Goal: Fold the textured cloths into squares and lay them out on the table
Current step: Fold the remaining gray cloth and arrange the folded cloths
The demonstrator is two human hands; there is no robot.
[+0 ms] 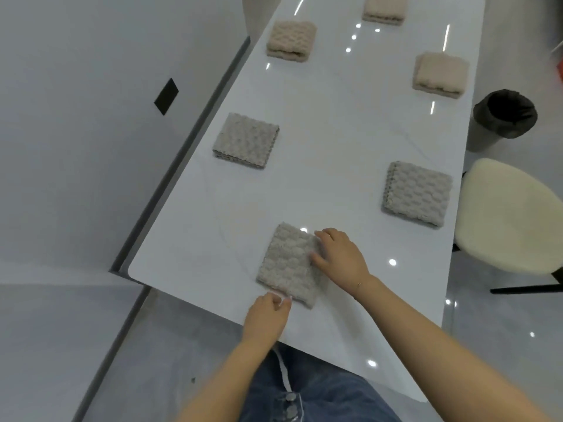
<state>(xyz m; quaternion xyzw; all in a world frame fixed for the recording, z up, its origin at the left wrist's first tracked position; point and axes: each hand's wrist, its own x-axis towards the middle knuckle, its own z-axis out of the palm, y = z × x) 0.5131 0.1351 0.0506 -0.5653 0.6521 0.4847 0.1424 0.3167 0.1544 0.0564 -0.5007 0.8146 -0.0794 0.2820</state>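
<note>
Grey waffle-textured cloth (289, 264), folded to a near square, lies at the near end of the white glossy desk (335, 141), close to its front edge. Head view: the right hand (341, 257) rests on the cloth's right side with fingers curled over that edge; the left hand (268, 315) pinches the near edge at its lower corner. Two further grey folded cloths (246, 141) (416, 193) and three beige ones (292, 41) (440, 75) (384, 9) lie well apart, in two rows farther along. Risks, as judged: the thick layers may spring open when both hands let go; the slick surface may let the square slide or turn under a sideways push, spoiling alignment with the rows; a pull on the near edge may drag it towards the desk's front edge and off it. A bin (504, 117) and a cushioned chair (511, 214) stand to the right
</note>
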